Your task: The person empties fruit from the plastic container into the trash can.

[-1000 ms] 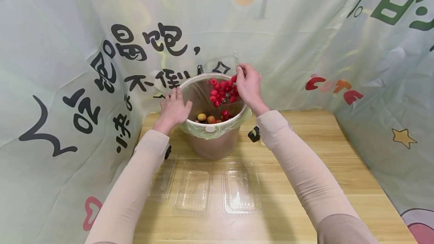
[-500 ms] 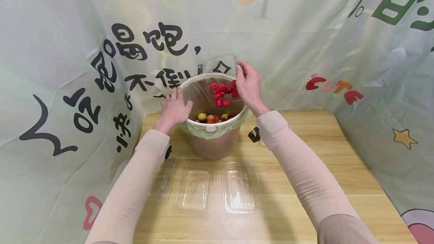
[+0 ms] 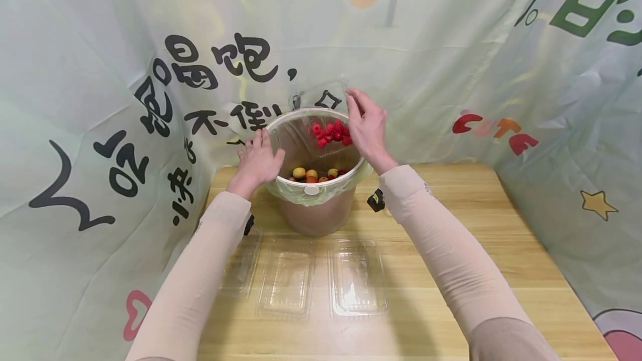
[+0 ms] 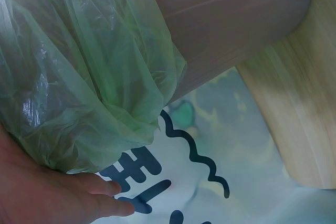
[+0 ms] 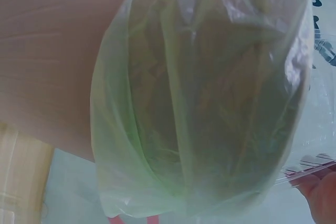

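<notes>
My right hand (image 3: pixel 368 127) pinches the edge of a clear plastic clamshell box (image 3: pixel 321 93), tilted over the bin with its lid up at the back. Red raspberry-like berries (image 3: pixel 331 132) cluster in its lower part. In the right wrist view, the fingertips (image 5: pixel 321 195) grip the box at the right edge. My left hand (image 3: pixel 259 163) rests on the left rim of a brownish bin (image 3: pixel 316 216), fingers extended. A thin green bag (image 4: pixel 94 66) lines the bin and hangs over its rim. Small yellow and orange-red fruits (image 3: pixel 299 172) lie inside.
Several clear plastic trays (image 3: pixel 357 277) lie on the wooden table (image 3: pixel 451 238) in front of the bin. A printed cloth (image 3: pixel 441 71) encloses the table at the back and on both sides. Black wrist gear (image 3: pixel 376 199) hangs by the right sleeve.
Berries have dropped from the clamshell box into the bin, leaving a smaller cluster. My right hand has shifted slightly left and up with the box. The left hand stays on the rim.
</notes>
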Available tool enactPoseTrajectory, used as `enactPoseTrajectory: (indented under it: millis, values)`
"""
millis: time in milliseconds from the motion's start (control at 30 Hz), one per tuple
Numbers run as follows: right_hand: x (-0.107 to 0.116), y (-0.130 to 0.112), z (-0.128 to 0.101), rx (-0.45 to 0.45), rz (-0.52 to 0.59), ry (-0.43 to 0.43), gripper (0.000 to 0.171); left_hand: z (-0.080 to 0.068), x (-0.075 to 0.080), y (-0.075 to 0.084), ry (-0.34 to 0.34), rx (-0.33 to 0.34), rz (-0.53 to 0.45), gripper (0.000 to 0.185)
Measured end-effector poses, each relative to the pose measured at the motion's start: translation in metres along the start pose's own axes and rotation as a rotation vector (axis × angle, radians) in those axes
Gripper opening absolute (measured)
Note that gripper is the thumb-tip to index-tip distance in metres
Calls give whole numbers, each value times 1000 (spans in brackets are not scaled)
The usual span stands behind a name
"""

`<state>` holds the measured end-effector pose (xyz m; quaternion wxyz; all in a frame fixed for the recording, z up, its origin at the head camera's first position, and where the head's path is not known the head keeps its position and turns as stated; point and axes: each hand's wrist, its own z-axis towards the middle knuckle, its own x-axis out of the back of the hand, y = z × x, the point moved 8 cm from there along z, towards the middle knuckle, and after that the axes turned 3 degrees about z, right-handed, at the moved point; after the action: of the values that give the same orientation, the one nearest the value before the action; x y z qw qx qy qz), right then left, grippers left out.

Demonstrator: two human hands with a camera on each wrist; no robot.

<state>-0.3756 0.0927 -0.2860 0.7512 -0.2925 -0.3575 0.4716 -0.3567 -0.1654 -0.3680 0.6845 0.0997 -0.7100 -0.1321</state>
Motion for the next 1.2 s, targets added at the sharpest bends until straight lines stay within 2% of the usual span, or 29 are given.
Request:
enactPoseTrajectory:
  millis: [500, 900, 1067, 1200]
  values:
    - [1, -5, -4, 85, 46, 55, 28, 0, -1, 1, -3, 1, -8, 83]
    - [1, -9, -7, 166, 39, 71, 29, 0, -2, 1, -6, 5, -23, 83]
    - [2, -12, -8, 220, 24, 85, 28, 1, -2, 0, -5, 5, -31, 83]
    - [3, -16, -10, 296, 24, 108, 26, 1, -2, 0, -5, 6, -33, 83]
